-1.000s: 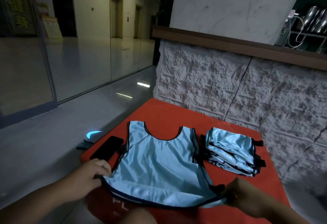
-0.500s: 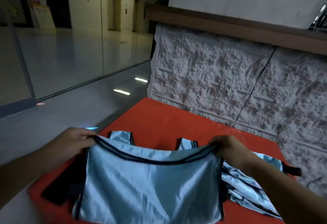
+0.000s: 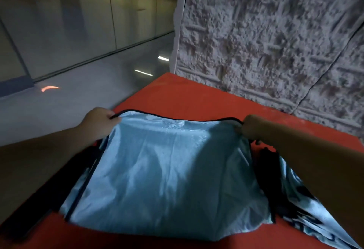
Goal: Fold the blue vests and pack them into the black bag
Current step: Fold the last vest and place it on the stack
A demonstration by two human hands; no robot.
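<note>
A light blue vest with black trim lies on the red mat, folded in half with its hem brought to the far side. My left hand pinches the hem's left corner. My right hand pinches the right corner. Both hands hold the black-edged hem low over the mat. The vest's shoulder straps are hidden under the folded layer. A pile of folded blue vests lies to the right, partly under my right forearm. The black bag is not clearly in view.
A dark flat object lies on the mat to the left of the vest. A rough white stone wall stands just behind the mat. Glossy grey floor stretches to the left.
Both hands lifted the vest's bottom hem from the near edge and carried it away from me over the top half, which now covers the straps. The camera has tilted down and moved closer.
</note>
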